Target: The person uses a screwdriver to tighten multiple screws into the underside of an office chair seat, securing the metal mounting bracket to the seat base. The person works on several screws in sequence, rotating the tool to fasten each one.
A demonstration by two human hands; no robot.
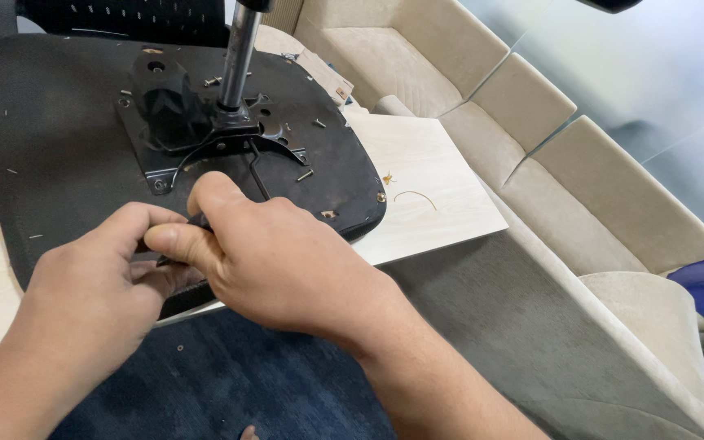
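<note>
Fingers of your left hand (91, 277) and right hand (275, 261) pinch a small black tool (197, 221) over the upturned seat's (50, 147) front edge; loose screws (305, 174) could roll off if bumped.

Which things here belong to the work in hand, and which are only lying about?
In hand:
- left hand
- right hand
- small black tool pinched by both
- upturned chair seat
- black mounting plate
- loose screws

Lying about:
- beige sofa
- blue carpet
</note>
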